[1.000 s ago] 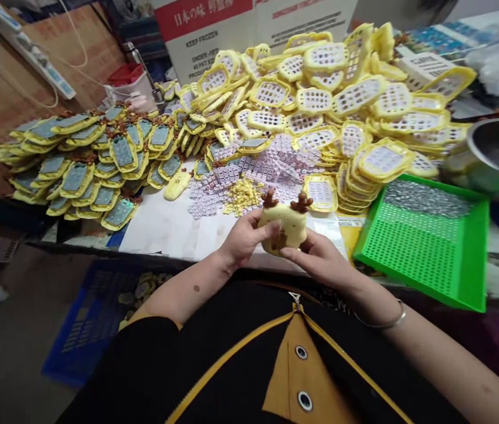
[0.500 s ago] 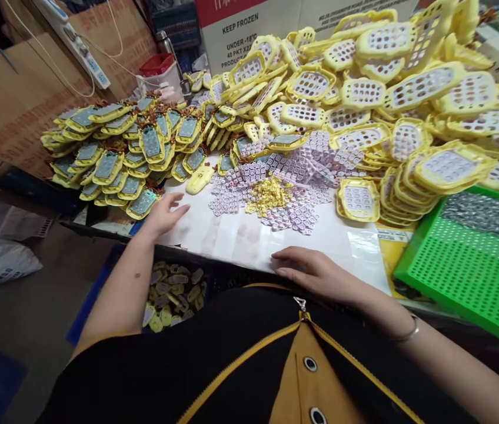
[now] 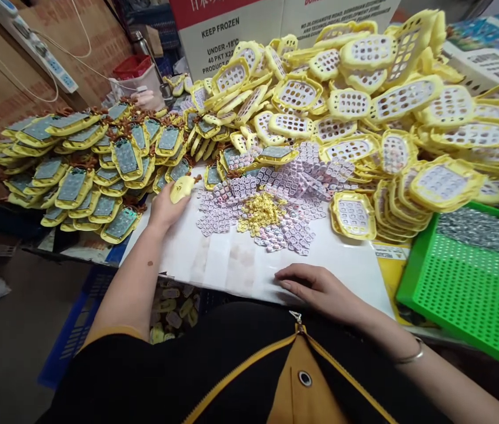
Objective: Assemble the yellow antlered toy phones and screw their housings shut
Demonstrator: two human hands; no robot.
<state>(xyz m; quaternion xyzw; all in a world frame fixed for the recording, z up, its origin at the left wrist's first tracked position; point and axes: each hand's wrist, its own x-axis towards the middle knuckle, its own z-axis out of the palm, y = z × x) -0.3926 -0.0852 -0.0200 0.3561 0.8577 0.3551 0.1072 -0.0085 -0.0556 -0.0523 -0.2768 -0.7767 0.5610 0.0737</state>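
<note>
My left hand [image 3: 166, 205] is stretched out to the left side of the white sheet [image 3: 240, 265] and grips a yellow toy shell [image 3: 182, 188] lying there, just below the pile of yellow shells with grey circuit boards [image 3: 90, 168]. My right hand [image 3: 318, 288] rests flat on the near edge of the sheet, fingers extended and holding nothing. A heap of white and pink keypad pieces [image 3: 276, 188] with small yellow buttons [image 3: 262, 211] lies between my hands and the far piles.
A big pile of yellow keypad frames [image 3: 364, 106] fills the back right. A green perforated tray [image 3: 470, 277] with metal parts sits at right. A cardboard box [image 3: 249, 29] stands behind. A blue crate [image 3: 77, 330] with finished pieces is under the table's left edge.
A second ago both hands held a yellow antlered toy shell; it is gone from them. My left hand reached left and closed on another yellow shell; my right hand settled flat on the sheet.
</note>
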